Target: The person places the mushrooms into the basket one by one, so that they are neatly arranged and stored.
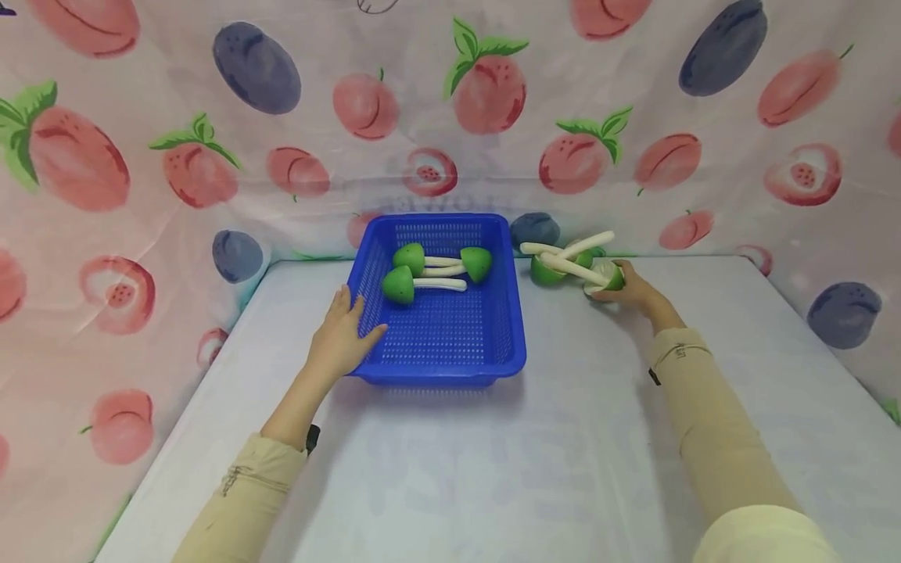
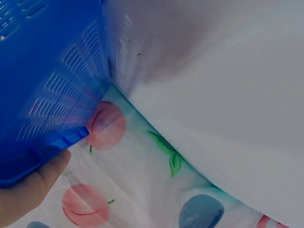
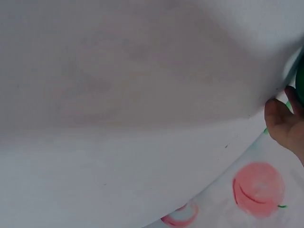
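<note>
My left hand (image 1: 339, 336) rests at the left rim of a blue plastic basket (image 1: 507, 363), fingers spread and fairly straight, thumb over the inside. In the left wrist view a finger (image 2: 50, 173) touches the basket's rim (image 2: 71, 137) from outside. Several toy mushrooms (image 1: 399, 286) with green caps and white stems lie inside. At the back right, my right hand (image 1: 637, 291) grips a toy mushroom (image 1: 614, 275) by its cap, its stem pointing left across other toy mushrooms (image 1: 547, 271). The right wrist view shows only part of that hand (image 3: 287, 121) and a green edge.
A white-covered table (image 1: 450, 477) carries everything. Behind and along the sides hangs a fruit-printed cloth (image 1: 394, 47), which meets the table's back edge close behind the basket and the mushroom pile.
</note>
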### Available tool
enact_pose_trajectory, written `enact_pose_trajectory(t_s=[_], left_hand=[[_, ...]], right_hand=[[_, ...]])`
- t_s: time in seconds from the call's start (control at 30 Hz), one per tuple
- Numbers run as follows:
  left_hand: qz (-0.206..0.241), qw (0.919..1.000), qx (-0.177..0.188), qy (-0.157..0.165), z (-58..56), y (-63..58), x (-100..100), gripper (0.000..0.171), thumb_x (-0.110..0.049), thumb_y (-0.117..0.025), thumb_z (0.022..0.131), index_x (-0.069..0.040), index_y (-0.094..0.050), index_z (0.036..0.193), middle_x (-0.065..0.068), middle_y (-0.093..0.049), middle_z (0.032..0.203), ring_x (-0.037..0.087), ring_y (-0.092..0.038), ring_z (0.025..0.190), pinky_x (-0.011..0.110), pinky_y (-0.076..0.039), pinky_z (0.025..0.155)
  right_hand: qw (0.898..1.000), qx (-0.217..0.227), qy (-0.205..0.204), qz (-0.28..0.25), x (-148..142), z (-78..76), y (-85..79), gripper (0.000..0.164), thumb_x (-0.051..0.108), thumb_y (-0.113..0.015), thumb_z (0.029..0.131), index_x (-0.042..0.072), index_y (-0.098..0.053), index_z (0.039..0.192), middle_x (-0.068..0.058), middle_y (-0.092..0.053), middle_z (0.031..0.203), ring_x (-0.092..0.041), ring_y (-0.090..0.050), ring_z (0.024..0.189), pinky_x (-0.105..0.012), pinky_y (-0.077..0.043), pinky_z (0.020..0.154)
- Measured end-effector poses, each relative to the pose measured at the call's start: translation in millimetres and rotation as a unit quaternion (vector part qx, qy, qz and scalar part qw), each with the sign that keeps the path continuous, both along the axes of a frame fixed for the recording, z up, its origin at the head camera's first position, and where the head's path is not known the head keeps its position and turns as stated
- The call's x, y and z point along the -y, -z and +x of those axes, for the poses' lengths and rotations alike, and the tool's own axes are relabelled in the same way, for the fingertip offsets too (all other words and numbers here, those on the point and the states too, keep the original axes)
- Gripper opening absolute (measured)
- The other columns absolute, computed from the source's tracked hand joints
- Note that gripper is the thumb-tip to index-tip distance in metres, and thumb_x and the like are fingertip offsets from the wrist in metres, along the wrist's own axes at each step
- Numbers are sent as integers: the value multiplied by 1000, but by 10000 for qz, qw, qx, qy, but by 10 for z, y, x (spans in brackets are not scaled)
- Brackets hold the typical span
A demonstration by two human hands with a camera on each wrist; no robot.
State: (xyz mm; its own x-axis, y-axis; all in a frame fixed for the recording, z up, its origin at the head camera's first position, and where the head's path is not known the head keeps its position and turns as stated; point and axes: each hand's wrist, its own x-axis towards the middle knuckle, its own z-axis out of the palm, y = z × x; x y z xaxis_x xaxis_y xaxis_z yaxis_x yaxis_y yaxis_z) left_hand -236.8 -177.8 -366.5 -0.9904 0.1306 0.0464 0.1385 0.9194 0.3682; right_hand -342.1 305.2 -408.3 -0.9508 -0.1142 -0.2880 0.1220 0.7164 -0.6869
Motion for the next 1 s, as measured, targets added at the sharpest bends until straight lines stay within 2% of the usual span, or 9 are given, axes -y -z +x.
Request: enact_pose_trajectory(t_s=[0.27,0.43,0.73,0.87,1.0], left_hand=[[25,10000,87,-24,11,17,-14,76,-42,-51,94,10,-26,143,29,-7,154,40,-6,145,60,-26,109],[56,10000,-9,27,-17,-11,-26,76,-42,-51,94,10,-27,143,30,-8,154,40,-6,145,60,-26,109],[-37,10000,26,33,-10,-10,-15,76,-42,-51,94,10,-27,143,30,-8,154,40,-6,145,58,-25,110],[-44,10000,-2,33,2,-9,-11,75,-42,-51,94,10,-28,143,30,-8,154,41,-7,145,59,-25,110],[-23,10000,-12,46,5,-12,-10,75,-41,-52,94,10,-28,143,30,-8,153,41,-7,144,59,-25,110]], right_hand=[[9989,83,-96,-444,-77,42,10,90,22,-60,92,-1,8,147,-34,6,152,-48,2,141,-61,-5,114],[9989,-119,-20,-451,-99,58,-36,89,21,-62,90,-2,3,147,-34,0,152,-50,-5,140,-62,-11,113],[9974,-269,-418,522,-166,198,-227,92,35,-65,87,-4,-9,148,-38,-18,146,-52,-25,132,-64,-28,104],[9916,-513,-846,828,-251,257,-310,88,34,-69,83,-9,-22,143,-35,-30,141,-46,-36,124,-63,-32,102],[9834,-662,-1341,1025,-309,325,-436,77,32,-72,82,-7,-35,137,-28,-43,133,-39,-48,115,-55,-41,96]])
